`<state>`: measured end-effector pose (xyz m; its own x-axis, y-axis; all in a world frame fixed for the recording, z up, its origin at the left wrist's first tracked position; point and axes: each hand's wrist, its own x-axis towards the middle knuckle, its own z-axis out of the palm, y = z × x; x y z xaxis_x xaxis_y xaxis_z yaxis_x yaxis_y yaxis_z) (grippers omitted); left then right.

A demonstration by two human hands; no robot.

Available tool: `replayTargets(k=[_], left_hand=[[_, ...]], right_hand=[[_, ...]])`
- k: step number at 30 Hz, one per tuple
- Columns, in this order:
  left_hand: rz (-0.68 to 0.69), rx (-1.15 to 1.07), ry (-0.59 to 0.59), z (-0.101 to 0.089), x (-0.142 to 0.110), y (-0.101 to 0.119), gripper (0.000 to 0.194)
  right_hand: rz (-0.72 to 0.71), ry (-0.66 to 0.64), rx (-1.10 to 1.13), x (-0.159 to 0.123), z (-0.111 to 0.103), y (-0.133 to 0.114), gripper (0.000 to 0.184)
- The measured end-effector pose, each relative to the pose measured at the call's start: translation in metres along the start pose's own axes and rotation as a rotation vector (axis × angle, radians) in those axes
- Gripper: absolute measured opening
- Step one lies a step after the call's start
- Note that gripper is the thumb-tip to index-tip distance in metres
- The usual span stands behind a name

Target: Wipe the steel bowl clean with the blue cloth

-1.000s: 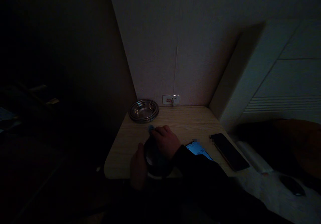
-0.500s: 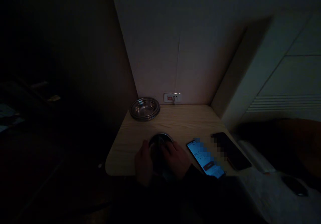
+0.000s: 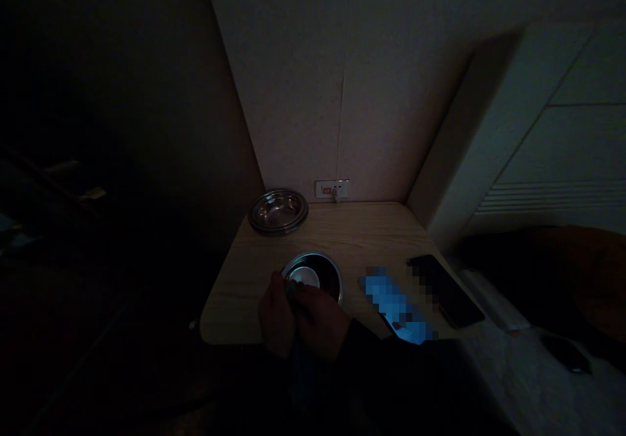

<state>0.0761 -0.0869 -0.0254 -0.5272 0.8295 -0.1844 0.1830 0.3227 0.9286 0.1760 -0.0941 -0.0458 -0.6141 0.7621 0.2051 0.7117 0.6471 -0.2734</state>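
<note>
**Steel bowl held at the near edge of a dim table**

Steel is what the small bowl [image 3: 313, 276] is made of; it is seen lying on the pale wooden table [image 3: 372, 234], close to the near edge and tipped a little toward the viewer. Its near rim is met by both hands. The left hand [image 3: 274, 315] is placed at the bowl's near-left side, and the right hand [image 3: 319, 319] is set just beside it, the two touching or nearly so. The fingers of both are curled in, but in the darkness it cannot be told whether the rim is truly clenched or something else is pinched between them. A dark sleeve [image 3: 391, 371] is seen behind the right hand.

A second, wider metal bowl [image 3: 278, 210] is stood at the far left corner, well apart from the first. A wall socket [image 3: 332, 189] is fixed just behind the table. To the right of the hands a lit phone [image 3: 396, 304] is laid, with a dark phone [image 3: 444, 290] just beside it.
</note>
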Motion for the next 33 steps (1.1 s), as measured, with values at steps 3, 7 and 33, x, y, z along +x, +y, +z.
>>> replayTargets(k=[3,7,33], left_hand=[[0.071,-0.024,-0.039,-0.006,0.003,0.001,0.044],[0.066,0.011,-0.081,-0.01,0.007,-0.002,0.043],[0.094,0.103,0.03,-0.026,0.036,-0.044,0.039]], right_hand=[[-0.067,0.002,-0.004,-0.003,0.002,0.006,0.02],[-0.079,0.016,-0.06,0.001,-0.011,0.041,0.013],[0.488,0.204,0.425,-0.011,-0.001,0.108,0.033]])
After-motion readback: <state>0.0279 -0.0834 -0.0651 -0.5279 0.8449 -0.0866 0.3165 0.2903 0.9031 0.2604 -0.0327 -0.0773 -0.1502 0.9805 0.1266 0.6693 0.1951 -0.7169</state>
